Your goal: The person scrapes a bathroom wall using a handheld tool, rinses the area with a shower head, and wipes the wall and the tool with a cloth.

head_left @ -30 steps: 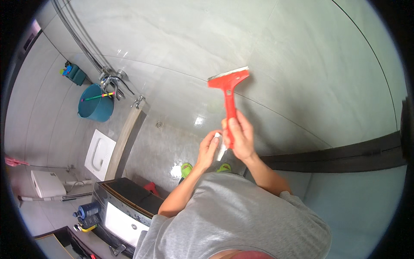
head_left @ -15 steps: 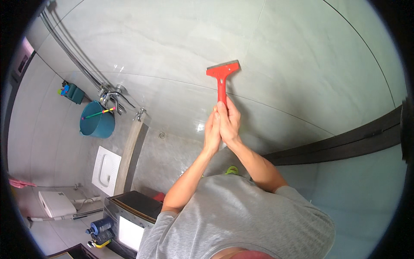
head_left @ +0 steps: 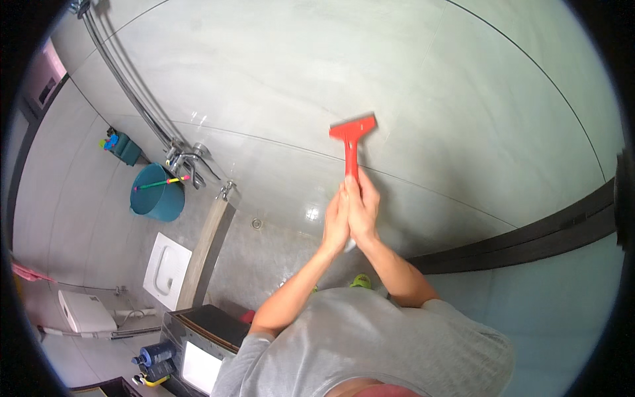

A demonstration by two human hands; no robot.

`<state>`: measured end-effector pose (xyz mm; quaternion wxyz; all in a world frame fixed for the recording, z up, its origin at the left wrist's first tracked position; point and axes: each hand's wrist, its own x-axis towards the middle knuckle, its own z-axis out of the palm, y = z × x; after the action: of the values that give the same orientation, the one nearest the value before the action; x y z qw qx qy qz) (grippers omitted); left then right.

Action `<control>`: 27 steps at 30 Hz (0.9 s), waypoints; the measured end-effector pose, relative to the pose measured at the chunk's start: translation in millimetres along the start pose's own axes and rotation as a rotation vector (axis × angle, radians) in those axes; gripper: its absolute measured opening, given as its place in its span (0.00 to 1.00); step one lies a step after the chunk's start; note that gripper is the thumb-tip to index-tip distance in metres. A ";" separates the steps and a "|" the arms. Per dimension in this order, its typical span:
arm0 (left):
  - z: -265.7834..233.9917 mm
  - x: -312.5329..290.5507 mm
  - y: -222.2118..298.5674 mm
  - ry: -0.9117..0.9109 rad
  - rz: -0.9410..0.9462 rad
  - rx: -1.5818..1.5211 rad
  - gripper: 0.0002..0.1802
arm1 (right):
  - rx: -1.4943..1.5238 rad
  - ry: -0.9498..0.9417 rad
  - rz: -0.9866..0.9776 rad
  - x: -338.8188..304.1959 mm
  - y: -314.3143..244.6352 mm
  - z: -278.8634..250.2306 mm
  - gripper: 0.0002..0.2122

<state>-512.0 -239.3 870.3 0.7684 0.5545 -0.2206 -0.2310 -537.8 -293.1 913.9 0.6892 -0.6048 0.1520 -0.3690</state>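
A red scraper [head_left: 351, 142] with a wide head points up and away from me, its blade edge at the grey tiled wall [head_left: 264, 73]. Whether the blade presses on the tile I cannot tell. Both hands close around the lower handle. My right hand [head_left: 363, 206] grips it from the right, thumb along the handle. Pressed against it on the other side, my left hand [head_left: 336, 221] wraps the same handle. The handle's lower end is hidden in my palms. Something small and whitish shows just under my wrists.
At the left are a teal bucket [head_left: 157, 198] with a coloured stick across it, a wall faucet [head_left: 192, 162], a squat toilet [head_left: 167, 270] and a raised ledge [head_left: 204, 255]. A dark cabinet [head_left: 215, 324] stands lower left. A dark door frame [head_left: 522, 235] runs along the right.
The scraper and both hands sit slightly lower and farther right in view. The background has shifted down and right too. Both hands keep their hold.
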 end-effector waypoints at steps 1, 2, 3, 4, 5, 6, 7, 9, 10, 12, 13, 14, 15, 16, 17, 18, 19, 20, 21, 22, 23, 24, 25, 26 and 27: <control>1.6 6.9 20.4 -0.019 0.016 -0.001 0.28 | 0.033 -0.015 -0.022 6.3 -10.1 6.3 0.11; 2.1 15.6 39.5 -0.010 0.061 0.030 0.27 | 0.067 -0.027 -0.048 19.2 -22.7 16.7 0.11; -2.4 25.3 46.4 -0.029 0.085 0.006 0.27 | 0.107 -0.042 -0.083 30.6 -35.1 28.0 0.11; -6.3 33.1 52.4 -0.048 0.108 -0.019 0.27 | 0.113 -0.062 -0.114 36.5 -42.6 34.7 0.10; -8.0 37.4 56.7 -0.069 0.129 -0.043 0.26 | 0.071 -0.040 -0.123 36.6 -41.0 35.8 0.10; -5.3 35.9 65.0 -0.047 0.127 0.007 0.26 | 0.029 -0.011 -0.137 35.9 -34.6 33.9 0.10; -7.1 31.6 59.2 -0.030 0.102 0.037 0.26 | -0.013 0.011 -0.156 35.0 -26.2 32.4 0.10; -15.1 17.3 32.1 0.002 0.067 0.097 0.26 | -0.020 0.024 -0.039 17.4 -5.1 23.3 0.10; -12.0 13.3 21.5 0.048 0.062 0.027 0.26 | 0.003 0.038 -0.001 13.2 11.5 16.4 0.10; -11.6 4.5 12.5 0.107 0.019 -0.091 0.26 | 0.122 0.030 0.098 2.5 19.6 22.0 0.11; -14.5 2.0 10.9 0.108 -0.012 -0.143 0.26 | 0.137 0.015 0.140 0.7 18.7 22.3 0.12; -16.0 2.6 10.7 0.109 -0.042 -0.194 0.26 | 0.100 0.015 0.118 3.0 16.8 22.9 0.13; -19.5 2.0 14.4 0.097 -0.042 -0.172 0.26 | 0.070 0.011 0.108 2.1 10.1 28.1 0.14; -22.3 2.1 19.3 0.087 -0.040 -0.149 0.26 | 0.041 0.007 0.097 1.4 4.0 30.0 0.15; -21.9 1.6 24.6 0.078 -0.037 -0.127 0.26 | 0.017 -0.018 0.091 0.6 -0.5 28.9 0.16; -15.5 0.7 37.9 0.090 0.013 -0.044 0.27 | -0.005 -0.046 0.076 2.3 -6.3 27.5 0.17; -15.0 0.2 37.9 0.094 -0.011 -0.022 0.27 | -0.028 -0.075 0.061 3.1 -9.6 26.0 0.18; -16.5 -1.0 37.2 0.099 -0.034 0.000 0.27 | -0.044 -0.084 0.063 3.2 -9.8 25.6 0.18; -17.1 1.1 39.1 0.101 -0.050 0.020 0.28 | -0.044 -0.093 0.046 5.7 -10.1 24.7 0.17; -17.5 2.6 42.7 0.093 -0.049 0.098 0.28 | -0.044 -0.102 0.028 6.6 -8.0 23.1 0.17; -18.0 3.6 47.0 0.087 -0.048 0.175 0.29 | -0.044 -0.111 0.011 7.9 -5.0 21.2 0.17; -19.9 3.3 50.3 0.084 -0.046 0.257 0.29 | -0.027 -0.123 0.006 8.3 -2.3 20.8 0.16; -22.1 4.3 50.9 0.083 -0.049 0.268 0.29 | -0.020 -0.152 0.003 9.7 -0.8 19.3 0.16; -24.1 6.1 50.1 0.080 -0.052 0.277 0.29 | -0.013 -0.179 -0.002 11.9 -0.3 17.0 0.15; -25.3 5.5 49.6 0.083 -0.058 0.287 0.29 | -0.007 -0.211 -0.001 13.5 -3.9 16.3 0.15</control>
<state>-487.1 -209.8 910.7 0.6828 0.6738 -0.2031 -0.1961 -519.2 -290.7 924.4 0.6990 -0.6428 0.0794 -0.3032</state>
